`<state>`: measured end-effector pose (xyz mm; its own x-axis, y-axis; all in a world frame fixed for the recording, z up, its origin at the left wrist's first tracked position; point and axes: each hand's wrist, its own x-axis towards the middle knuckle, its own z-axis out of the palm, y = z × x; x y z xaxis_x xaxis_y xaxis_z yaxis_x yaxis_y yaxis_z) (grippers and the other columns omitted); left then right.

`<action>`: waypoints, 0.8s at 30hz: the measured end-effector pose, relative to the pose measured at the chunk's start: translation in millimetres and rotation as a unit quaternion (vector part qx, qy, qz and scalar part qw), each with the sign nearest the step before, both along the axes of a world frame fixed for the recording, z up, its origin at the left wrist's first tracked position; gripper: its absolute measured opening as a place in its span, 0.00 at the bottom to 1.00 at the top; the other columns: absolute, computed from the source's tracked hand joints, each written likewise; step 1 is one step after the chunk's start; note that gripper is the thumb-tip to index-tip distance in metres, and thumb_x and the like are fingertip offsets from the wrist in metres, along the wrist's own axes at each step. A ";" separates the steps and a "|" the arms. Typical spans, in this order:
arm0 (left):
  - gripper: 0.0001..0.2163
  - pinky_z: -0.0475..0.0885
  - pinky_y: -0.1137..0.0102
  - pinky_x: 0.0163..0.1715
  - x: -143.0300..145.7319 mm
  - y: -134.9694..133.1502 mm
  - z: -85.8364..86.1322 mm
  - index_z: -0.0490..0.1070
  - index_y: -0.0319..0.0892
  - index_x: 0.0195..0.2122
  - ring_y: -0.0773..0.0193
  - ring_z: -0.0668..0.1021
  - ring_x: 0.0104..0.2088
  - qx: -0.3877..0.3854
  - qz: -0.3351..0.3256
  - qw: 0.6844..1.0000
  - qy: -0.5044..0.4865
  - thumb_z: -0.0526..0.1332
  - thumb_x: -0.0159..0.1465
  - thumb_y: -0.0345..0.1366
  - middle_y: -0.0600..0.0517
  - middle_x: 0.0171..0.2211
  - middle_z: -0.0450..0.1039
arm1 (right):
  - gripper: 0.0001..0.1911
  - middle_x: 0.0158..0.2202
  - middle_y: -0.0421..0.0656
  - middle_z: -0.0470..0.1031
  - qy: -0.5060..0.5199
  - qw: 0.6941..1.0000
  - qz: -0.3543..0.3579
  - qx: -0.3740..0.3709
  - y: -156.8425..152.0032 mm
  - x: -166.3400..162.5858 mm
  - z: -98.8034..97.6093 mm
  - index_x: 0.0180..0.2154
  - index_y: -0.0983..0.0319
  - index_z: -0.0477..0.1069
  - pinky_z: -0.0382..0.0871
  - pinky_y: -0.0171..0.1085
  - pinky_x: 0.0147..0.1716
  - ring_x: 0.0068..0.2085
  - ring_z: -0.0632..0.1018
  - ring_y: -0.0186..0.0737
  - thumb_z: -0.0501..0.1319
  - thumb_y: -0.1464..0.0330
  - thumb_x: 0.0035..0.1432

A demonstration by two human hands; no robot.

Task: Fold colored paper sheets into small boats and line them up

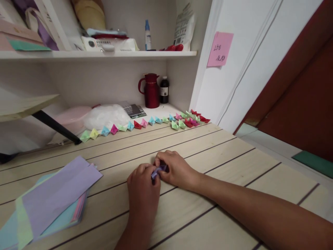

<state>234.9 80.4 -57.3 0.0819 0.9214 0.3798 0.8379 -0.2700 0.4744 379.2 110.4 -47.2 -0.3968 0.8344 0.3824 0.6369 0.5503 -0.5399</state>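
Both my hands meet at the middle of the wooden table (213, 222). My left hand (142, 187) and my right hand (177, 170) pinch a small folded piece of purple paper (158, 171) between their fingertips, low over the tabletop. A stack of coloured paper sheets (52, 201) with a lilac sheet on top lies to the left of my hands. A row of small folded paper boats (145, 123) in several colours runs along the table's far edge, bunching into a cluster at its right end.
A dark red jug (151, 91) and a dark bottle (164, 90) stand in the shelf niche behind the row. A white plastic bag (106, 116) and a pink lidded box (71, 118) lie at the back left. A pink sticky note (220, 49) hangs on the white panel.
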 end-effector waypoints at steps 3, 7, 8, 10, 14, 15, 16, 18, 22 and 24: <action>0.10 0.68 0.59 0.44 -0.1 -4.2 2.5 0.74 0.43 0.38 0.52 0.76 0.43 -0.005 0.001 0.999 0.047 0.59 0.56 0.27 0.47 0.41 0.76 | 0.12 0.31 0.37 0.74 -0.010 1.000 0.006 -0.006 0.7 0.1 2.0 0.34 0.59 0.66 0.59 0.37 0.41 0.36 0.71 0.38 0.60 0.78 0.46; 0.09 0.67 0.61 0.44 -0.1 -6.0 7.0 0.71 0.44 0.37 0.53 0.75 0.43 -0.028 0.016 0.998 0.058 0.60 0.55 0.28 0.48 0.39 0.75 | 0.13 0.32 0.38 0.75 -0.023 0.999 0.024 -0.014 2.9 1.7 4.2 0.35 0.59 0.68 0.59 0.36 0.40 0.37 0.71 0.39 0.61 0.77 0.46; 0.09 0.66 0.61 0.44 -0.1 -6.0 8.2 0.71 0.44 0.37 0.54 0.75 0.43 -0.035 0.020 0.997 0.058 0.61 0.55 0.28 0.49 0.39 0.75 | 0.12 0.33 0.38 0.75 -0.028 0.999 0.027 -0.016 3.6 1.9 4.4 0.35 0.59 0.68 0.59 0.37 0.40 0.38 0.71 0.39 0.61 0.77 0.46; 0.09 0.66 0.62 0.43 -0.2 -6.2 10.2 0.69 0.45 0.36 0.55 0.75 0.43 -0.046 0.027 0.997 0.058 0.61 0.55 0.28 0.50 0.39 0.74 | 0.11 0.35 0.39 0.76 -0.038 0.999 0.031 -0.018 5.1 2.1 4.5 0.35 0.58 0.69 0.60 0.37 0.41 0.40 0.72 0.40 0.61 0.76 0.46; 0.07 0.65 0.63 0.42 -1.1 -7.3 12.3 0.67 0.45 0.35 0.55 0.74 0.43 -0.050 0.026 0.996 0.065 0.62 0.55 0.29 0.50 0.38 0.73 | 0.09 0.37 0.40 0.76 -0.060 0.997 0.040 -0.016 6.6 2.6 3.8 0.33 0.58 0.71 0.61 0.39 0.44 0.42 0.73 0.42 0.62 0.75 0.47; 0.07 0.65 0.63 0.42 -1.4 -7.7 12.5 0.67 0.45 0.35 0.55 0.74 0.43 -0.050 0.023 0.996 0.067 0.62 0.55 0.29 0.50 0.38 0.72 | 0.09 0.37 0.41 0.76 -0.063 0.997 0.042 -0.014 6.5 3.0 3.6 0.33 0.58 0.72 0.61 0.39 0.44 0.42 0.73 0.42 0.62 0.75 0.48; 0.07 0.65 0.63 0.42 -1.8 -8.0 12.7 0.67 0.45 0.34 0.55 0.74 0.43 -0.051 0.021 0.996 0.067 0.62 0.55 0.29 0.50 0.38 0.72 | 0.08 0.38 0.41 0.76 -0.064 0.997 0.045 -0.012 6.2 3.6 3.5 0.33 0.58 0.73 0.61 0.40 0.45 0.43 0.73 0.42 0.62 0.75 0.49; 0.07 0.65 0.62 0.42 -2.6 -8.4 13.6 0.67 0.45 0.35 0.54 0.73 0.44 -0.054 0.020 0.996 0.067 0.62 0.55 0.30 0.50 0.38 0.72 | 0.07 0.38 0.41 0.77 -0.060 0.997 0.049 -0.008 5.5 5.3 3.2 0.33 0.58 0.74 0.62 0.40 0.45 0.44 0.73 0.42 0.62 0.74 0.50; 0.08 0.66 0.61 0.42 -4.0 -8.7 16.8 0.68 0.44 0.36 0.54 0.73 0.44 -0.065 0.019 0.996 0.057 0.63 0.55 0.30 0.50 0.39 0.72 | 0.06 0.36 0.41 0.77 -0.039 0.998 0.047 -0.007 4.7 9.7 2.6 0.32 0.59 0.74 0.63 0.39 0.44 0.42 0.74 0.41 0.62 0.75 0.52; 0.08 0.66 0.61 0.43 -4.7 -8.7 17.9 0.69 0.44 0.35 0.54 0.73 0.44 -0.066 0.012 0.996 0.054 0.64 0.55 0.30 0.50 0.39 0.72 | 0.07 0.35 0.41 0.77 -0.033 0.999 0.037 -0.008 4.9 12.0 2.1 0.31 0.59 0.73 0.63 0.39 0.43 0.41 0.74 0.41 0.62 0.76 0.50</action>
<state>230.2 71.7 -39.4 0.0934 0.9651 0.2445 0.8916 -0.1904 0.4110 391.3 115.3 -45.1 -0.4823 0.8074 0.3398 0.6291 0.5892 -0.5071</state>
